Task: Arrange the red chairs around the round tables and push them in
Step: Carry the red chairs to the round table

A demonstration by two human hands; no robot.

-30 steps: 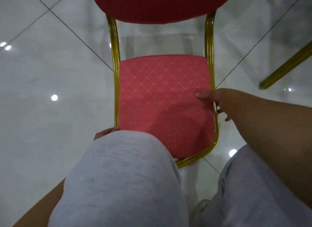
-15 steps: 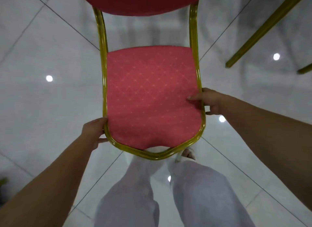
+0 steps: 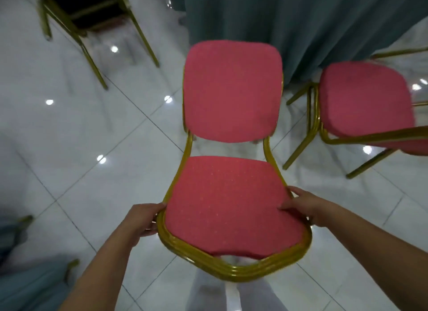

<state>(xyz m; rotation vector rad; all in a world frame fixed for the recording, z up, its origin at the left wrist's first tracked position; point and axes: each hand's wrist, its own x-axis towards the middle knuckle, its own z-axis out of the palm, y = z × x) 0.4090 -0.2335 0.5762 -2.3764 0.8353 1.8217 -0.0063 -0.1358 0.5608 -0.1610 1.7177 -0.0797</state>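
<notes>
Since half a second ago the view has lifted: the backrest now shows whole and a draped table has come into view. White tiled floor [image 3: 58, 137] lies under both hands. Teal-draped worktop [image 3: 301, 21] stands well beyond the hands. Red chair [image 3: 228, 201] sits between the hands, backrest on its far side towards the worktop. Second red chair [image 3: 363, 97] stands beyond the right hand, beside the worktop. Gold-legged chair [image 3: 92, 12] is far beyond the left hand. Left hand [image 3: 141, 220] curls round the seat's left frame rail. Right hand [image 3: 303, 206] grips the right rail, thumb on the cushion.
</notes>
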